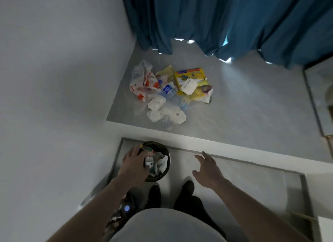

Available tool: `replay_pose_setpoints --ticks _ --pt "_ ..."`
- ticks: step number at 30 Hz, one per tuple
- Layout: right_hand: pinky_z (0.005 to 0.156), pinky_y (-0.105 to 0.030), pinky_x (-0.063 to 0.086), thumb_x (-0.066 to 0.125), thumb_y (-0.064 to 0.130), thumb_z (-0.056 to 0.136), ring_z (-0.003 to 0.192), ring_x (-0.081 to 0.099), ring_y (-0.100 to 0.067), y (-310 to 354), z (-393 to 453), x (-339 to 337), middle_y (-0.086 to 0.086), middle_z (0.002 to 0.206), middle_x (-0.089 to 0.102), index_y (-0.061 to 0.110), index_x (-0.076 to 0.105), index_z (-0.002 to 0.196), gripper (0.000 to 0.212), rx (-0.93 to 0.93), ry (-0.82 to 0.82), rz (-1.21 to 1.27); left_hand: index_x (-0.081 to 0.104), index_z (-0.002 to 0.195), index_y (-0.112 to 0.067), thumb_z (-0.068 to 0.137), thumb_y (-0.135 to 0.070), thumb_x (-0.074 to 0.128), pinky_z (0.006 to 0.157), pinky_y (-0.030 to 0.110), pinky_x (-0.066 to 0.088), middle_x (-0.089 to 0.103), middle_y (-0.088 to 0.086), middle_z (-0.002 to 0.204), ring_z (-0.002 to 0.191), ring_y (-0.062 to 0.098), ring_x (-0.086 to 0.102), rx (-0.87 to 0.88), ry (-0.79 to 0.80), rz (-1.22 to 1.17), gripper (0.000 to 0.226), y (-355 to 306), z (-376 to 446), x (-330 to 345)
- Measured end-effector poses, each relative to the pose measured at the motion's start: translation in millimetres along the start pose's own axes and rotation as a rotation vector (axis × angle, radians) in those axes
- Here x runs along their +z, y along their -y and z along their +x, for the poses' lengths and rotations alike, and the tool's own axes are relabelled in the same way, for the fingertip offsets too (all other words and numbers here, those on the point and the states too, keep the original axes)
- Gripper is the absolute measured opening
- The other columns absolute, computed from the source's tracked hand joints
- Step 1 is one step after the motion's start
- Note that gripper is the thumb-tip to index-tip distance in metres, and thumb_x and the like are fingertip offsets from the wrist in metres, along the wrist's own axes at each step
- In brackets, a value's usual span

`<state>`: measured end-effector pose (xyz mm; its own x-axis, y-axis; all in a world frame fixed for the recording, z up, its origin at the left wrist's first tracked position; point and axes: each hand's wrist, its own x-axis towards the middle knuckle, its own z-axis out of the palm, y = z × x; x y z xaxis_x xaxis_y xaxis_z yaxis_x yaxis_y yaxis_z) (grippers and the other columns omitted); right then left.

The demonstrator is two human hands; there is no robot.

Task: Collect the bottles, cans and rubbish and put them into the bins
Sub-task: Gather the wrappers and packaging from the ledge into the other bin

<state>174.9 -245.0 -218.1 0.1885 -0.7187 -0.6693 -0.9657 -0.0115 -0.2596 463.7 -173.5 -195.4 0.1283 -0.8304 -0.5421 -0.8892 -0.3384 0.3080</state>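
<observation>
In the lower left of the frame a small round dark bin (163,171) stands on the pale grey floor (252,104), close to a white wall (54,79) and just in front of the person's black shoes (187,187). The person's left hand (134,162) lies over the bin's near-left rim, fingers spread and curved down over the edge; whether they actually grip the rim cannot be told, since the fingertips are lost against the dark liner. Inside the bin a small clear plastic bottle with a white label (149,160) stands roughly upright, its long axis running up the frame and its cap end pointing towards the top, beside crumpled white paper (162,165).

The right hand (207,169) hovers at lower centre, holding nothing, fingers straight and apart, pointing towards the upper left.

Past a white raised ledge (198,142), in the middle of the frame, a heap of rubbish lies on the floor: a crumpled white and red plastic bag (144,83) on the left, a clear water bottle with a blue label (168,90) lying on its side (long axis diagonal, cap towards the upper left), a flattened yellow cardboard box (191,75) and white card packaging (156,102).

Dark blue curtains (234,20) hang across the top.
</observation>
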Motion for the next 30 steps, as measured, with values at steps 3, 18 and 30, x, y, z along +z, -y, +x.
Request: replay_pose_setpoints --ticks 3,18,30 --pt "0.122 -0.043 0.026 0.059 0.042 0.094 0.155 0.008 -0.026 -14 -18 -8 0.002 0.170 0.002 0.029 0.022 0.159 0.076 0.030 -0.039 0.012 0.024 0.159 -0.030 0.097 -0.042 0.051 0.126 0.044 0.013 0.002 0.003 0.170 0.156 0.029 0.003 0.033 -0.020 0.060 0.068 -15 -5 -20" --pt "0.124 -0.046 0.022 0.058 0.045 0.093 0.156 0.007 -0.028 -144 -11 -125 0.001 0.170 0.000 0.031 0.022 0.159 0.076 -0.020 -0.134 0.045 0.016 0.161 -0.033 0.096 -0.052 0.052 0.126 0.044 0.010 -0.008 0.001 0.170 0.156 0.029 -0.001 0.024 -0.038 0.129 0.077 -175 54 -47" --pt "0.122 -0.046 0.025 0.057 0.044 0.094 0.154 0.010 -0.030 -169 47 -209 -0.001 0.170 0.000 0.028 0.023 0.159 0.075 -0.155 -0.084 -0.094 0.024 0.159 -0.036 0.091 -0.053 0.056 0.125 0.043 0.013 -0.004 0.001 0.170 0.156 0.027 0.003 -0.119 -0.115 0.026 0.077 -224 69 -44"
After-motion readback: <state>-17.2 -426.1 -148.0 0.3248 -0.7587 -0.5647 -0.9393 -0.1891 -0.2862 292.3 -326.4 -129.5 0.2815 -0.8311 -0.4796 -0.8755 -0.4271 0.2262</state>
